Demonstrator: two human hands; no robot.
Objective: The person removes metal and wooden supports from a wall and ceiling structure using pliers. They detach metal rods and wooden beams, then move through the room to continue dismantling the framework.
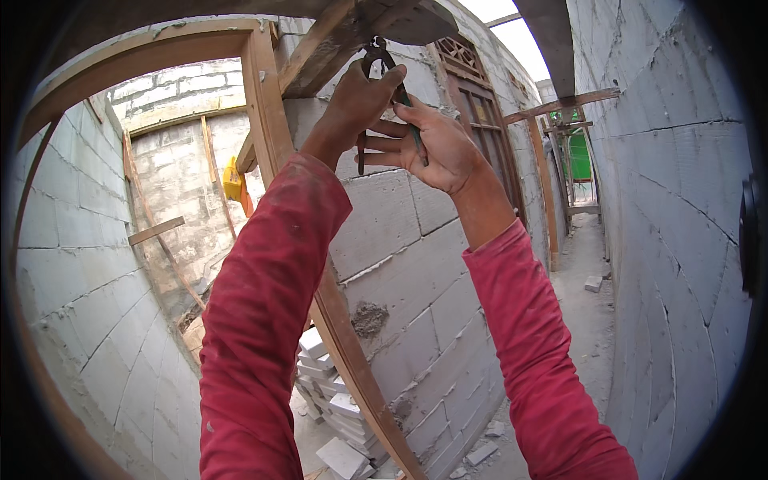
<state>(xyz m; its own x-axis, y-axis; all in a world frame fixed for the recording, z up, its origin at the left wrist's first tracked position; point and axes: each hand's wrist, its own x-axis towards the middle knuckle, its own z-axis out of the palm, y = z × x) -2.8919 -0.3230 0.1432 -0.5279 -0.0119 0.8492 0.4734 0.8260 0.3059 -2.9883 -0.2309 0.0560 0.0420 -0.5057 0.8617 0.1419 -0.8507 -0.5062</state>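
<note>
Raised in front of me is a pair of pincers (378,53), jaws up, with its two handles spread apart below. One handle looks green, the other dark. My left hand (352,106) is closed around the tool just below its jaws. My right hand (445,150) has the green handle against its palm and thumb, and its fingers stretch across toward the dark handle. The jaws are up against the underside of a wooden formwork beam (320,48); what they bite on, if anything, is too small to make out.
Left of my arms stands a wooden door frame (268,104), with stacked white blocks (344,404) behind its post. A block wall (432,280) lies straight ahead. At right, a narrow passage floor (578,320) with rubble runs beside another block wall (680,240). A yellow bag (232,182) hangs beyond the frame.
</note>
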